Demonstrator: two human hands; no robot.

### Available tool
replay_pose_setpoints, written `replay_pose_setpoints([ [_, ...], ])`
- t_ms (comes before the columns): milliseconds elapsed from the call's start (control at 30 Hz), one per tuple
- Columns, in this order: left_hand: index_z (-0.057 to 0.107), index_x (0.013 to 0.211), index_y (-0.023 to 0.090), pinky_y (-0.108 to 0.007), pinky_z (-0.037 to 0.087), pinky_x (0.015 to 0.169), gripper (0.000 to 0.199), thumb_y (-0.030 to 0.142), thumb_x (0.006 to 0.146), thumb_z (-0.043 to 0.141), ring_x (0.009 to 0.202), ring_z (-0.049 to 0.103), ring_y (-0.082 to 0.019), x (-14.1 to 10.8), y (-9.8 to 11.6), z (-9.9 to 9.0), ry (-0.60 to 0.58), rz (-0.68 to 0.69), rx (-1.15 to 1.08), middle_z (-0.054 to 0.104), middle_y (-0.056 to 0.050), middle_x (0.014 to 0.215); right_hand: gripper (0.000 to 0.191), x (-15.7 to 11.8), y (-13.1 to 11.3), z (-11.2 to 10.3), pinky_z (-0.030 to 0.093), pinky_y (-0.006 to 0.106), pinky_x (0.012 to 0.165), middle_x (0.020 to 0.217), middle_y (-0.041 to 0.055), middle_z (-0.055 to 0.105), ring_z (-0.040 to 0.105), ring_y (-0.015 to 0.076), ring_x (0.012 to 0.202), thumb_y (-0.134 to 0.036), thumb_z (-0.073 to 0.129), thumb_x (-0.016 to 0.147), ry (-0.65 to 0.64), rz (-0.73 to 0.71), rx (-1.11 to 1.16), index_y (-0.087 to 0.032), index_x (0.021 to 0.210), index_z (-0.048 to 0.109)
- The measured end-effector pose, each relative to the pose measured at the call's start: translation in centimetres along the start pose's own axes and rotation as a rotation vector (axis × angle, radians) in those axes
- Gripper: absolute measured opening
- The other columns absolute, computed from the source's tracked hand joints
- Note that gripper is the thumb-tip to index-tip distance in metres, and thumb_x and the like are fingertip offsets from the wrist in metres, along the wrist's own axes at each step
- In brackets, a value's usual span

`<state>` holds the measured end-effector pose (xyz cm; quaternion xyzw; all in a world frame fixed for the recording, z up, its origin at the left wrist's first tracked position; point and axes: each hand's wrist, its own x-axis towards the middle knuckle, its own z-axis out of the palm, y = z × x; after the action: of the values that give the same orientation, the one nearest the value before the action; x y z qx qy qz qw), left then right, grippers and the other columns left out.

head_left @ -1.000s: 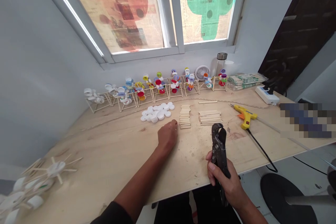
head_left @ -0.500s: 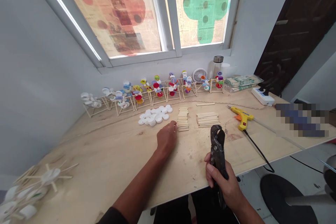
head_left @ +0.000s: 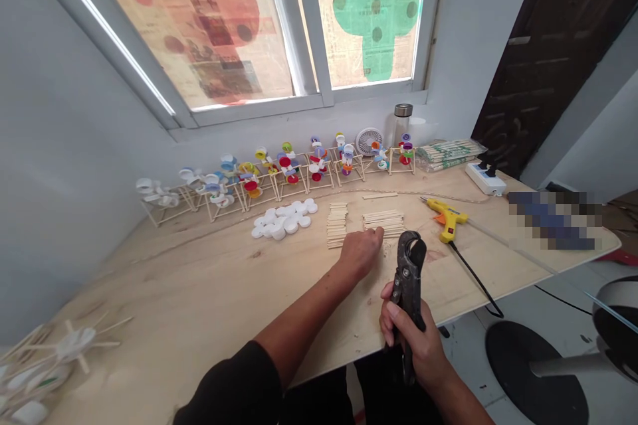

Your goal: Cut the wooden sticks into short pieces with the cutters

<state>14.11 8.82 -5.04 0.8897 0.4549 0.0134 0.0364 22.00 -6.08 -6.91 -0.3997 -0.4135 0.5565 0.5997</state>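
Over the bench's (head_left: 214, 305) front edge, the right hand (head_left: 423, 345) is wrapped around a black cutter (head_left: 409, 279). Just beyond, the left hand (head_left: 359, 254) curls its fingers at the near side of the right stick stack (head_left: 383, 218) — whether they pinch a stick, I cannot tell. The left stick stack (head_left: 337, 216) and white caps (head_left: 284, 219) look unassembled; the wheeled frames (head_left: 285, 162) along the back edge look finished. Wood stretches toward the left edge — room to move — while a glue gun (head_left: 451, 218) limits the right.

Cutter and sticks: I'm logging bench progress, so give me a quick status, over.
Right hand gripping black cutter. Left hand at near edge of stick pile nearest cutter, grip unclear. Yellow glue gun lies right of cutter, apart from both hands.
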Motion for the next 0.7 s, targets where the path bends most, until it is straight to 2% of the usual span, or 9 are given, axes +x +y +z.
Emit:
replay_pose_setpoints([
  [233,0.044,0.102,0.017,-0.035,0.043,0.068,0.022,0.014,0.081,0.04,0.083,0.061,-0.027,0.7,0.1,0.0,-0.079,-0.012,-0.012,0.064,-0.013,0.087,0.023,0.0,-0.2,-0.1,0.035,0.025,0.054,0.061,-0.0038,0.046,0.043,0.0099,0.052,-0.038,0.047,0.087,-0.003,0.016,0.002,-0.017,0.098,0.045],
  [433,0.048,0.099,0.014,-0.035,0.042,0.072,0.028,0.012,0.071,0.051,0.087,0.059,-0.028,1.1,-0.1,-0.7,-0.135,-0.027,-0.144,0.063,-0.016,0.09,0.022,0.0,-0.3,0.0,0.035,0.025,0.053,0.061,-0.0037,0.046,0.042,0.0097,0.051,-0.038,0.048,0.086,0.017,0.029,0.02,-0.018,0.096,0.048],
  [533,0.05,0.094,0.015,-0.03,0.042,0.067,0.018,0.016,0.077,0.044,0.081,0.059,-0.023,-0.9,-0.7,-1.4,-0.124,-0.03,-0.275,0.063,-0.012,0.089,0.023,-0.2,-0.2,0.1,0.035,0.025,0.053,0.062,-0.0033,0.046,0.043,0.01,0.052,-0.038,0.05,0.085,0.041,0.043,0.054,-0.018,0.097,0.049],
  [633,0.051,0.089,0.017,-0.022,0.041,0.062,0.016,0.022,0.083,0.037,0.074,0.056,-0.014,-4.2,-1.4,-1.9,-0.104,0.002,-0.441,0.061,-0.004,0.084,0.026,-0.1,-0.1,0.4,0.035,0.025,0.053,0.062,-0.0032,0.048,0.044,0.0104,0.052,-0.038,0.053,0.083,0.134,0.05,0.102,-0.018,0.099,0.05],
  [667,0.051,0.087,0.016,-0.021,0.04,0.06,0.018,0.024,0.084,0.035,0.07,0.054,-0.012,-5.4,-1.6,-2.0,-0.099,0.012,-0.523,0.06,-0.002,0.079,0.027,0.0,-0.1,0.6,0.035,0.025,0.053,0.062,-0.0033,0.048,0.045,0.0106,0.053,-0.038,0.054,0.082,0.177,0.047,0.114,-0.018,0.1,0.05],
  [700,0.051,0.083,0.015,-0.02,0.039,0.057,0.017,0.026,0.083,0.038,0.064,0.05,-0.011,-6.5,-1.7,-2.1,-0.089,0.009,-0.741,0.057,-0.001,0.073,0.029,0.2,-0.1,0.7,0.036,0.025,0.054,0.062,-0.0035,0.049,0.045,0.011,0.053,-0.038,0.056,0.081,0.218,0.045,0.12,-0.018,0.102,0.05],
])
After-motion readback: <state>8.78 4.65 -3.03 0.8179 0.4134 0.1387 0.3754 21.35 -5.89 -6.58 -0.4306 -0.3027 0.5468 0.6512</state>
